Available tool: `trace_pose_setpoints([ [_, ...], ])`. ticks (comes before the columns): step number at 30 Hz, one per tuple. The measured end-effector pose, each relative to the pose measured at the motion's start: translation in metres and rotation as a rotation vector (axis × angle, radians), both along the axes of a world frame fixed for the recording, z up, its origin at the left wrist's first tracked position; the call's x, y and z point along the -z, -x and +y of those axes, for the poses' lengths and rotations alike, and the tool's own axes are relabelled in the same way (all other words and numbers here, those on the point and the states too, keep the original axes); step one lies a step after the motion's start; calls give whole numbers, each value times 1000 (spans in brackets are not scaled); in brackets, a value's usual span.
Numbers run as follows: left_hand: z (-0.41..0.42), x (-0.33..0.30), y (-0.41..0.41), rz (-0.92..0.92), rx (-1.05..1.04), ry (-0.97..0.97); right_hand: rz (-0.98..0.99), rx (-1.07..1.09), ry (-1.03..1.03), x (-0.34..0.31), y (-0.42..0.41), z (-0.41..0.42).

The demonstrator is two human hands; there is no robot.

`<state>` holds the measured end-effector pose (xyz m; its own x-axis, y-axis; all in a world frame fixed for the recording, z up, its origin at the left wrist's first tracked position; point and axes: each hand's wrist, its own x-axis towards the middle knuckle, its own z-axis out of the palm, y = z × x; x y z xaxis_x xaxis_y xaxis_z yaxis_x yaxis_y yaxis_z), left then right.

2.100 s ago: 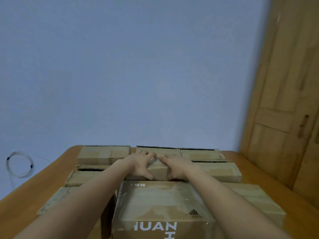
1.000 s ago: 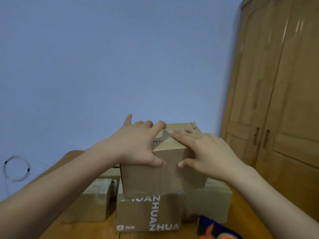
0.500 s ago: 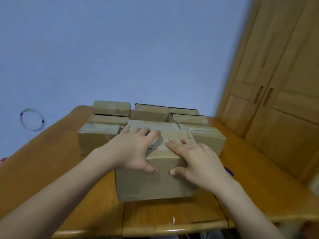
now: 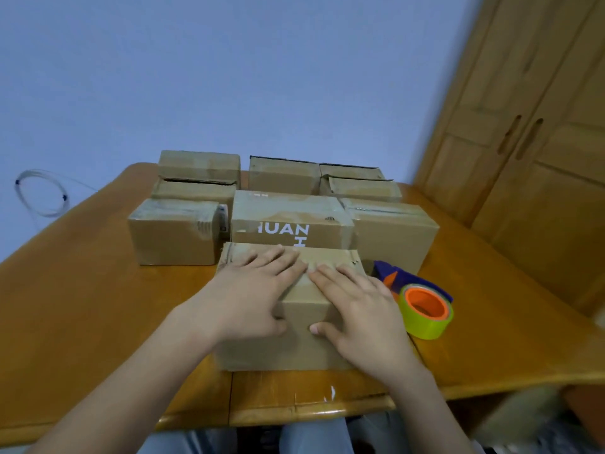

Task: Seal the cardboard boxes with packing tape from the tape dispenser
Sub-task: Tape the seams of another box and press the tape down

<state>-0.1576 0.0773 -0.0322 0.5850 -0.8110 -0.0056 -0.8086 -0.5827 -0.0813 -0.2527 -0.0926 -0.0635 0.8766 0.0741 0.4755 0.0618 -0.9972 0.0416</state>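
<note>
The front box [image 4: 304,309] is now set down flat at the near edge of the table [image 4: 82,306], no longer lifted like a second ago. It's pressed from above by the left hand [image 4: 252,296] and right hand [image 4: 357,306], fingers laid straight, thumbs on the front face. The tape dispenser [image 4: 422,303] is now seen just beside it on the right, with the HUAN box [image 4: 291,217] touching behind.
</note>
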Motion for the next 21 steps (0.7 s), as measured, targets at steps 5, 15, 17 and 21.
trace_pose_setpoints([
  [5,2,5,2,-40,8,53,-43,-31,-55,8,-2,-2],
  [15,5,4,6,49,-10,142,-294,-22,-785,-16,9,-58],
  [17,5,4,6,50,-1,144,-44,281,-659,-14,0,-93],
  [21,4,2,7,51,-3,120,548,536,-466,-4,-20,-145],
])
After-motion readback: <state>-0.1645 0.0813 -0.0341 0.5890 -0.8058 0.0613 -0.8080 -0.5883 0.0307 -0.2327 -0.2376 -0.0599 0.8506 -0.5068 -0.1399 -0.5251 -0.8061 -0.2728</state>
